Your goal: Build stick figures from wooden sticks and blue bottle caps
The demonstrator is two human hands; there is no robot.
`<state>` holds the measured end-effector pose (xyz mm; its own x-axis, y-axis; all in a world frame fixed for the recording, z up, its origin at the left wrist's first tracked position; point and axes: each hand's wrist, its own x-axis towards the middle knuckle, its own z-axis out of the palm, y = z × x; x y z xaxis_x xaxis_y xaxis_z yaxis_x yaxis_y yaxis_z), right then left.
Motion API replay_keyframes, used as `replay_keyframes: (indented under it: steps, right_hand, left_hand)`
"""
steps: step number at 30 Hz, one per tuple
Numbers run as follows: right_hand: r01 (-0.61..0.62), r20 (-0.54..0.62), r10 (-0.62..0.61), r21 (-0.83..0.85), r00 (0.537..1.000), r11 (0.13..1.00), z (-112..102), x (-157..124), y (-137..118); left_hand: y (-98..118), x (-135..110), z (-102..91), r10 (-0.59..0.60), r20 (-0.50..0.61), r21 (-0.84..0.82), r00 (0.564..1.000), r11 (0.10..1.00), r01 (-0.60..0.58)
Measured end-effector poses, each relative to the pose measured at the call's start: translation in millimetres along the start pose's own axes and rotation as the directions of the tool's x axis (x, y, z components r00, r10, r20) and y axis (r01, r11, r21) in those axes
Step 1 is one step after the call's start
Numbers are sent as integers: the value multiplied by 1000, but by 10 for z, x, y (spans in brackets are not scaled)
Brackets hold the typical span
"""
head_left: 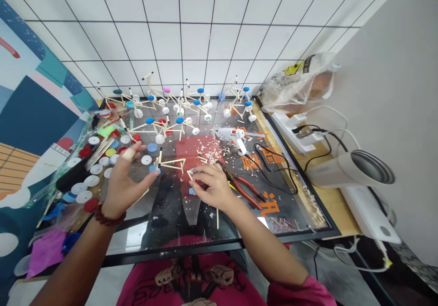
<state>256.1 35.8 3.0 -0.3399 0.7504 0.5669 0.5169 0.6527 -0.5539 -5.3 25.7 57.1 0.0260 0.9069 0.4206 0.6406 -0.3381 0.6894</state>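
Observation:
My left hand (125,178) hovers over the glass-topped table (301,214) with its fingers spread and nothing in them, a bandage on one fingertip. Its fingertips are next to a small frame of wooden sticks (171,163) with a blue bottle cap (153,169). My right hand (212,185) rests on the glass with fingers curled, pinching a short wooden stick (190,174) beside a blue cap (192,191). Red-handled pliers (247,188) lie just right of that hand.
Several stick-and-cap models (178,107) stand at the table's back. Loose caps (89,169) lie at left. A white glue gun (234,136) with black cord, a power strip (294,128), a plastic bag (299,84) and a white cylinder device (352,168) are at right.

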Motion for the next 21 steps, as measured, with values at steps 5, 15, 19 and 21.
replay_keyframes:
  steps: [5,15,19,21]
  right_hand:
    - [-22,-56,20,-51,998,998,26,22,3]
    - [-94,58,108,-204,993,974,113,167,16]
    - [-94,52,109,-232,993,968,129,198,-10]
    - [-101,42,114,-237,993,966,138,195,-4]
  left_hand:
    - [-102,305,139,-23,284,23,959,1000,18]
    - [-217,377,296,6,347,-49,938,999,11]
    - [-233,332,313,14,343,-92,939,996,19]
    - [-226,301,313,24,344,-122,939,992,19]
